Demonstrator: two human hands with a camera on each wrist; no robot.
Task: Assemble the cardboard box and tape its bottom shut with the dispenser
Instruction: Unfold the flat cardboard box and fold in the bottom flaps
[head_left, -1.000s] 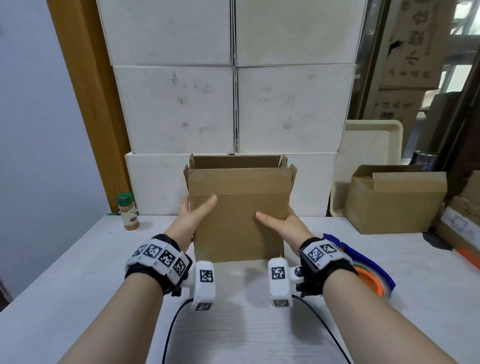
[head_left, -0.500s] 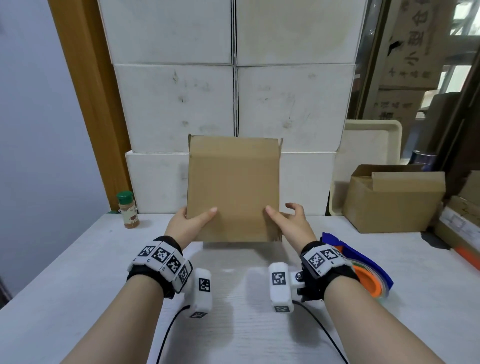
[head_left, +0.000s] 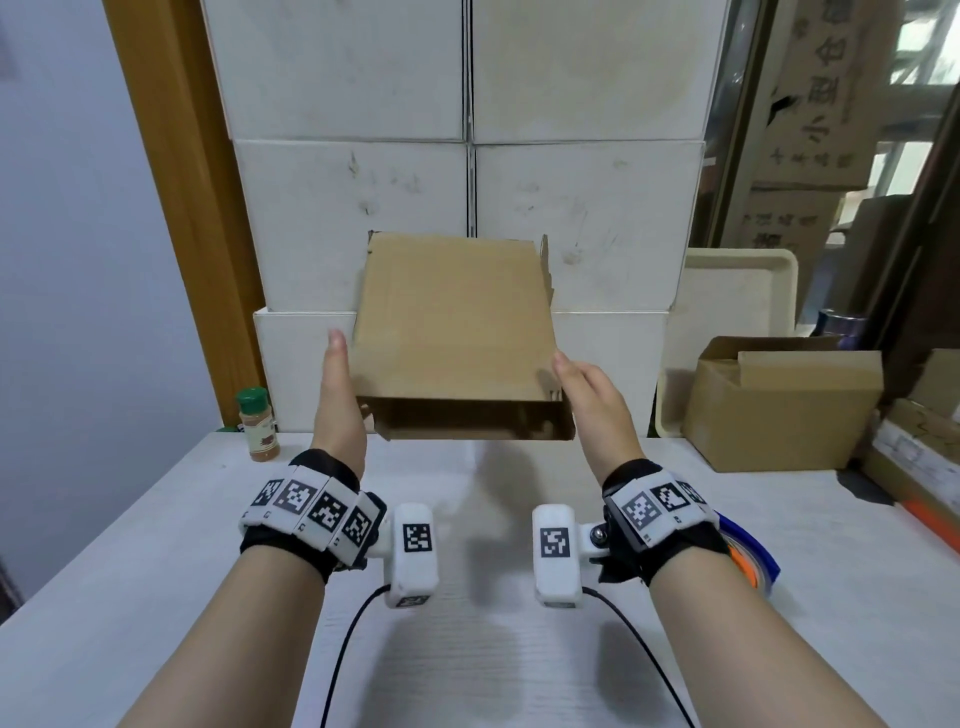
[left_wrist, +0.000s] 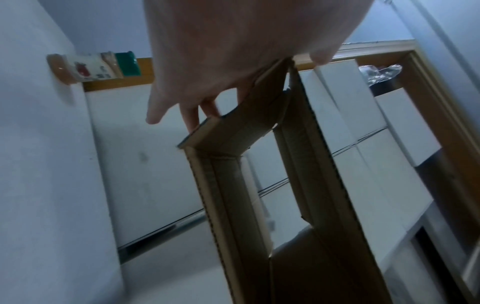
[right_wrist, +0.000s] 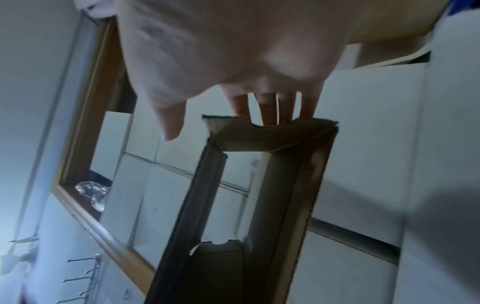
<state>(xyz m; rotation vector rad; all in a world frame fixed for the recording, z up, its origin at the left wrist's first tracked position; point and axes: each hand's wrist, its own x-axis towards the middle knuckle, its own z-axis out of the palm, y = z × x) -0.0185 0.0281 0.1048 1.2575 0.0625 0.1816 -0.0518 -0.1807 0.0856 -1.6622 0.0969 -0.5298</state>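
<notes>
A brown cardboard box (head_left: 452, 332) hangs in the air above the white table (head_left: 156, 571), tipped so one open end faces me at the bottom. My left hand (head_left: 337, 400) presses its left side with straight fingers, thumb pointing up. On the other side, my right hand (head_left: 592, 395) presses flat. In the left wrist view the box (left_wrist: 298, 185) is a hollow tube and the fingers (left_wrist: 192, 121) lie along its edge. The right wrist view shows straight fingers (right_wrist: 270, 111) on the box (right_wrist: 285, 185) rim, thumb free. A blue and orange tape dispenser (head_left: 748, 556) lies half hidden behind my right wrist.
A spice bottle with a green cap (head_left: 257, 423) stands at the table's back left. Stacked white boxes (head_left: 467, 208) form a wall behind. A second cardboard box (head_left: 779, 410) and a cream tray (head_left: 727, 322) sit at the back right. Two black cables run toward me.
The box has risen off the table and tipped, its open end turning toward me. Both hands have shifted from its front face to its sides.
</notes>
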